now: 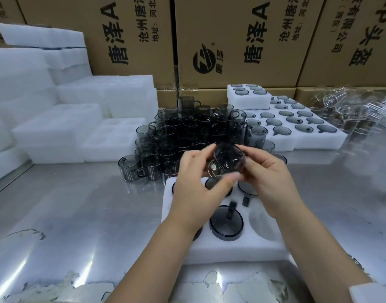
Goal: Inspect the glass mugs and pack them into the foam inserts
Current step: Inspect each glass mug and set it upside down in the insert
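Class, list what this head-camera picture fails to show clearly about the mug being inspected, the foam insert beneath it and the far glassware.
1. Head view, grey glass mug: motion-blurred, partly covered by the left hand and right hand; flaws unreadable.
2. Head view, foam insert: left pockets hidden under the left hand and forearm.
3. Head view, clear glassware far right: blurred, pieces too tangled to count.

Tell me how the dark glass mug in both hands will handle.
The dark smoked-glass mug is probably rigid but fragile, being thin clear-walled glass. Its glossy wall may slip in the left hand and right hand. Laid sideways, its round body would likely roll.
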